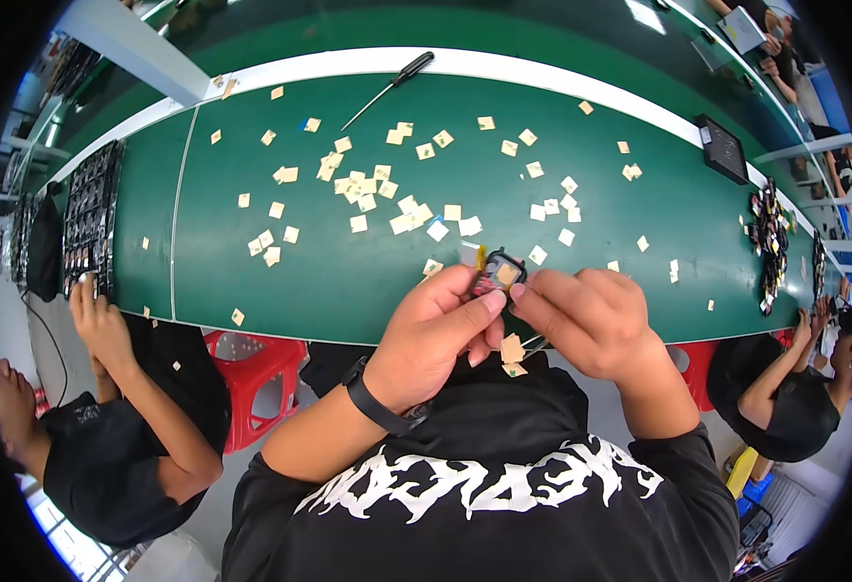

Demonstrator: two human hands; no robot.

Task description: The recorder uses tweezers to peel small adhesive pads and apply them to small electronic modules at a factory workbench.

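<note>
My left hand [445, 325] grips a small black electronic housing [516, 260] just over the near part of the green table. Inside the housing lies a cream square patch, with reddish parts and a yellow strip beside it. Against the housing's right edge, my right hand [586, 315] has its fingers pinched together; what is between the fingertips is hidden. Below the hands, a few cream square pieces [512, 351] hang near my left fingertips, and what supports them is unclear. A thin shiny line beside them is too small to identify.
Many loose cream squares [453, 212] are scattered over the green table [639, 213]. A screwdriver [387, 89] lies at the far edge. Trays of black parts [91, 209] stand left; a black bin [723, 150] and a wire heap [767, 242] sit right. Co-workers sit on both sides.
</note>
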